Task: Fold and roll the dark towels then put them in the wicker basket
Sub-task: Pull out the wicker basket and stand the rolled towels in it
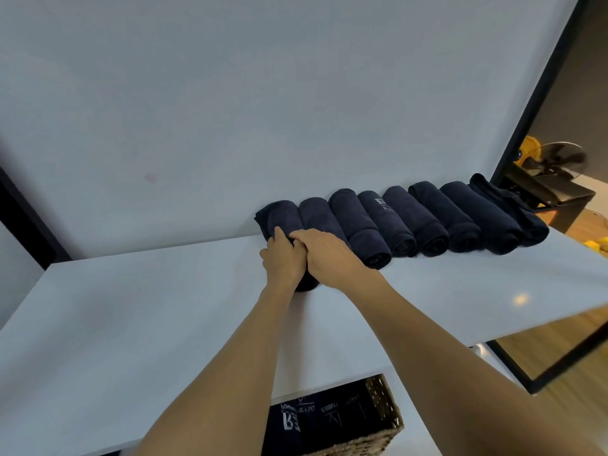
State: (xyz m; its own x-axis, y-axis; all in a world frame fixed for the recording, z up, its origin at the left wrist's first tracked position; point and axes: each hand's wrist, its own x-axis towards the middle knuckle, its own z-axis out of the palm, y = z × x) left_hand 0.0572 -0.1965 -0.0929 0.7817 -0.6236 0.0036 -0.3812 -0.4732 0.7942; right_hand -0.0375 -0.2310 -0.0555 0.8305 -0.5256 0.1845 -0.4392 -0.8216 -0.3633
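Observation:
Several rolled dark navy towels (427,222) lie side by side in a row along the back of the white table (138,317), against the wall. Both my hands rest on the leftmost rolls. My left hand (283,258) grips the end roll (278,217), fingers curled over it. My right hand (325,255) presses down on the roll beside it (317,213). The wicker basket (383,419) sits below the table's front edge, holding folded dark towels with white print.
A black-framed glass partition (539,103) rises at the right. Behind it stand a fan (556,159) and a dark box on a wooden floor. The table's right edge ends near the last roll.

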